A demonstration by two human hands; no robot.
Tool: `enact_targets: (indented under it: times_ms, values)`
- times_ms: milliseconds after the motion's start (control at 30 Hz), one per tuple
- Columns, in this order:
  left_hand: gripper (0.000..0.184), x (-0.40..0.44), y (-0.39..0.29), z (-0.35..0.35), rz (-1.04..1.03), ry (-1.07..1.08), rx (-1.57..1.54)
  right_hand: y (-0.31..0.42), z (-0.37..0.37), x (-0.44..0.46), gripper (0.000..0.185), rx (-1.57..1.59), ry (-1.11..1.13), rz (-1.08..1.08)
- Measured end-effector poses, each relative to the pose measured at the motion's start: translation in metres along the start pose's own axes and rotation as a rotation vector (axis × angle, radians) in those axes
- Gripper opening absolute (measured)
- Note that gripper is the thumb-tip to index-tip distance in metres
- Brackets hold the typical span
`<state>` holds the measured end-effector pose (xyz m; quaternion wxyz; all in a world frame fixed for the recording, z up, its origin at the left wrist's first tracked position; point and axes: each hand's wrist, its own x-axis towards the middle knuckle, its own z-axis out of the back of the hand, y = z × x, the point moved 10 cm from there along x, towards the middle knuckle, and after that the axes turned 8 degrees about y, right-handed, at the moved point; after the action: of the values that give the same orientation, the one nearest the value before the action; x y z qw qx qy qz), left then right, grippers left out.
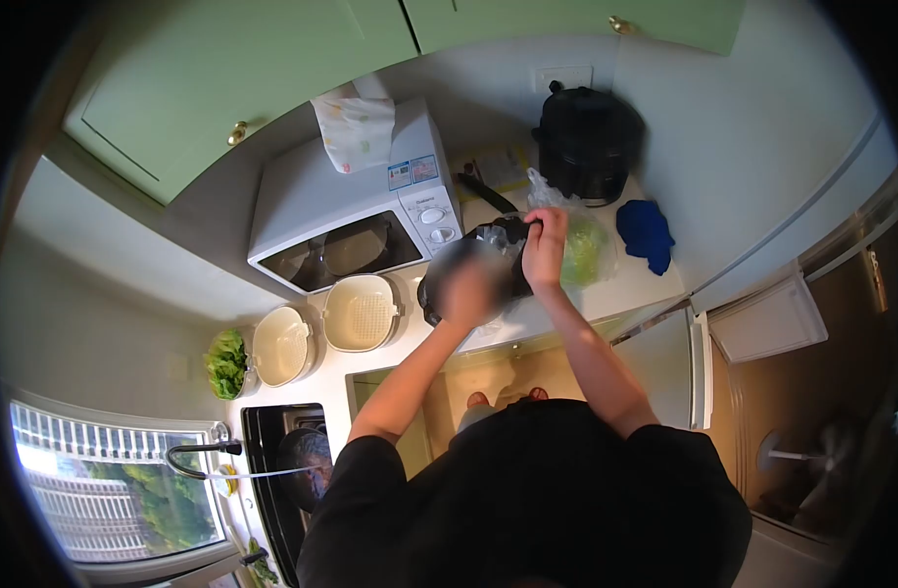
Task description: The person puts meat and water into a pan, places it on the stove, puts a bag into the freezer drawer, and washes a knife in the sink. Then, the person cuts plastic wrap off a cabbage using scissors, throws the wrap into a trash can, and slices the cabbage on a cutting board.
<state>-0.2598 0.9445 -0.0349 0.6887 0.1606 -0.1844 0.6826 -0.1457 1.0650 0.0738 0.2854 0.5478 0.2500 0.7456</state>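
A black plastic bag (510,275) lies on the white counter in front of the microwave. My right hand (544,247) grips its upper right edge, fingers closed. Over the bag's left part is my left hand (468,292); a blur covers its fingers, so their hold cannot be made out. Some see-through plastic (491,235) shows in the bag's mouth. Just right of my right hand sits a see-through bag with a pale green vegetable (588,247). Behind the black bag lies a long dark green thing (486,193), perhaps a cucumber.
A white microwave (356,220) stands behind, with a patterned bag (356,132) on top. Left are two cream baskets (359,312) (282,345), leafy greens (227,365) and a sink (263,431) with a pan (305,468). Right are a black cooker (588,142) and a blue cloth (645,235).
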Motion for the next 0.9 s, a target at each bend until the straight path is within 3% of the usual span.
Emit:
enact_targets:
  times_ms: [33, 67, 100, 133, 167, 267, 367, 400, 500, 567, 600, 700, 767, 800, 900]
  values:
    - [0.031, 0.007, -0.005, 0.009, -0.023, -0.013, -0.038, -0.006, 0.0, -0.007, 0.013, 0.093, 0.044, -0.078]
    - [0.031, 0.014, 0.008, -0.011, 0.111, 0.183, -0.083, -0.01, 0.001, -0.014, 0.013, 0.186, 0.087, -0.152]
    - [0.031, 0.017, 0.007, -0.012, 0.073, 0.159, -0.117, -0.018, -0.003, -0.018, 0.013, 0.279, 0.134, -0.23]
    - [0.031, 0.012, 0.003, -0.015, 0.036, 0.146, -0.157, -0.032, 0.002, -0.024, 0.009, 0.177, 0.048, -0.261]
    - [0.031, 0.009, -0.001, -0.017, -0.006, 0.134, -0.196, -0.035, -0.006, -0.023, 0.008, 0.091, 0.16, -0.207]
    - [0.032, -0.019, 0.0, -0.037, 0.034, -0.291, -0.1, -0.052, -0.033, -0.015, 0.01, -0.245, 0.395, -0.076]
    - [0.034, -0.018, -0.012, -0.049, 0.078, -0.272, 0.265, -0.096, -0.046, 0.006, 0.012, 0.177, 0.27, -0.6]
    - [0.035, -0.014, -0.007, -0.057, 0.064, -0.189, 0.253, -0.094, -0.054, 0.013, 0.01, 0.35, 0.192, -0.559]
    - [0.038, -0.024, 0.007, -0.087, -0.045, 0.012, 0.115, -0.009, -0.059, 0.009, 0.007, 0.923, 0.379, -0.526]
    - [0.038, -0.022, 0.037, -0.118, -0.21, 0.031, -0.09, 0.03, -0.038, 0.008, 0.008, 0.756, 0.49, -0.3]
    - [0.04, -0.008, 0.044, -0.093, -0.214, 0.122, -0.185, 0.038, -0.03, 0.0, 0.01, 0.744, 0.556, -0.251]
    - [0.039, 0.018, 0.062, -0.083, -0.268, 0.728, -0.655, 0.04, -0.017, -0.003, 0.015, 0.781, 0.566, -0.323]
    - [0.038, 0.02, 0.101, -0.062, -0.203, 0.545, -0.636, 0.02, -0.013, -0.003, 0.017, 0.923, 0.466, -0.541]
    - [0.039, 0.026, 0.1, -0.019, -0.158, 0.377, -0.602, 0.008, -0.009, -0.003, 0.018, 0.927, 0.424, -0.566]
    - [0.048, 0.009, 0.122, 0.022, 0.465, 0.802, -0.203, 0.002, 0.0, 0.001, 0.02, 1.056, 0.323, -0.57]
